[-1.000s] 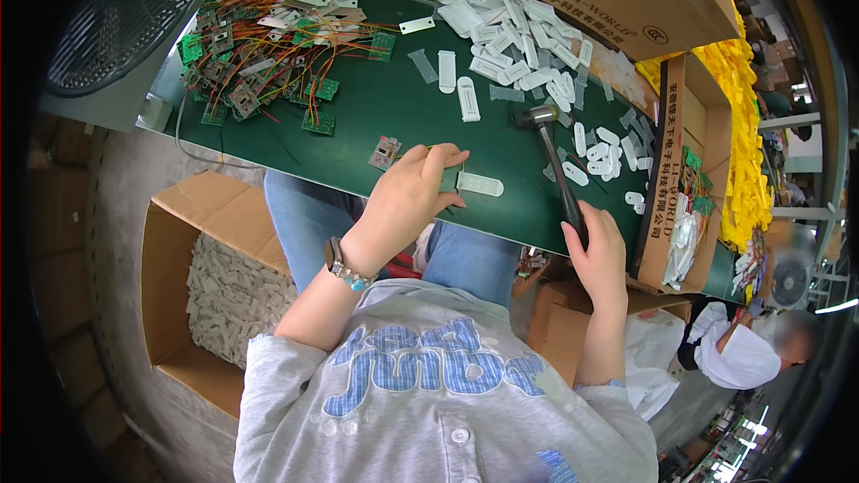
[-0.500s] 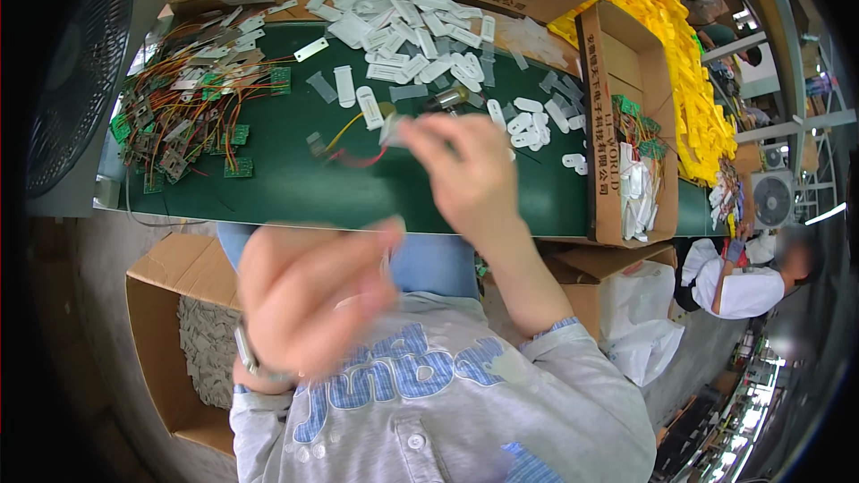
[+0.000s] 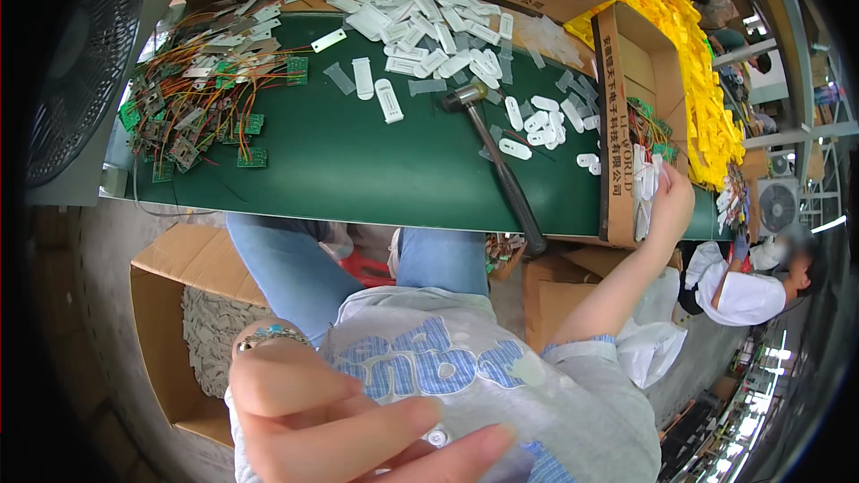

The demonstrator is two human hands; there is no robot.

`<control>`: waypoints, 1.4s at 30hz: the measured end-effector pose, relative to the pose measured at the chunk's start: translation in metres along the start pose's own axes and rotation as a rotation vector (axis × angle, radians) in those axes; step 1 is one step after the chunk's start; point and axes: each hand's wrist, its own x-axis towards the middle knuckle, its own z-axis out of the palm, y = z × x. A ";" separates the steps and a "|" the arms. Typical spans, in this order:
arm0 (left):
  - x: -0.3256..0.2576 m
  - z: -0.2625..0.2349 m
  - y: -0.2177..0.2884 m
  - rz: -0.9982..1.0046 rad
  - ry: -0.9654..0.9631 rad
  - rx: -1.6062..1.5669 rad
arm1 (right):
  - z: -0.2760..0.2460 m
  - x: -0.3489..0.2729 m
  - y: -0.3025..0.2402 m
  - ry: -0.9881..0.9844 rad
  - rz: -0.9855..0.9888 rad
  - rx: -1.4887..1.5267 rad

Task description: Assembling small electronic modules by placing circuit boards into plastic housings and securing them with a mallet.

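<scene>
My right hand [image 3: 673,204] reaches into the upright cardboard box [image 3: 617,201] at the right end of the table, its fingertips pinched on a white plastic casing [image 3: 660,164] among several others there. My left hand [image 3: 349,420] is raised close to the camera before my shirt, fingers apart, with nothing visible in it. A black-handled hammer [image 3: 506,174] lies on the green table [image 3: 358,170]. Beyond its head spreads a pile of white plastic casings [image 3: 438,22], and small oval white pieces [image 3: 541,130] lie to its right.
Wired green circuit boards [image 3: 201,98] are heaped at the left, beside a large fan [image 3: 80,72]. A cardboard box of pale pieces [image 3: 157,340] stands below left. Yellow pieces [image 3: 707,116] pile up beyond the right box. A co-worker [image 3: 743,282] sits at far right.
My right hand has moved right from the table's middle into the box, carrying the white casing with its wires. The left hand has come lower and nearer the camera. The hammer's handle is now uncovered.
</scene>
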 end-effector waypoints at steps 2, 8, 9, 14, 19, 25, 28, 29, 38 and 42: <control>-0.005 0.004 0.003 0.021 0.040 0.009 | 0.001 -0.008 -0.019 0.170 -0.056 0.015; 0.004 0.041 -0.074 -0.006 -0.242 0.243 | -0.026 -0.001 -0.135 0.245 -0.305 0.562; -0.009 0.056 -0.097 -0.094 -0.247 0.299 | -0.021 0.005 -0.155 0.163 -0.391 0.634; -0.069 0.081 -0.156 -0.362 -0.293 0.516 | 0.019 0.038 -0.251 -0.149 -0.677 0.762; -0.068 0.083 -0.153 -0.371 -0.326 0.553 | 0.063 0.056 -0.313 -0.262 -0.650 0.684; -0.072 0.083 -0.152 -0.374 -0.326 0.553 | 0.086 0.064 -0.324 -0.182 -0.665 0.596; -0.075 0.082 -0.153 -0.372 -0.321 0.574 | 0.079 0.058 -0.323 -0.203 -0.677 0.567; -0.075 0.083 -0.154 -0.374 -0.319 0.577 | 0.077 0.057 -0.322 -0.185 -0.676 0.581; -0.074 0.082 -0.154 -0.377 -0.306 0.566 | 0.037 0.040 -0.318 0.193 -0.790 0.543; -0.071 0.076 -0.152 -0.390 -0.282 0.495 | -0.011 -0.019 -0.288 -0.121 -0.862 0.761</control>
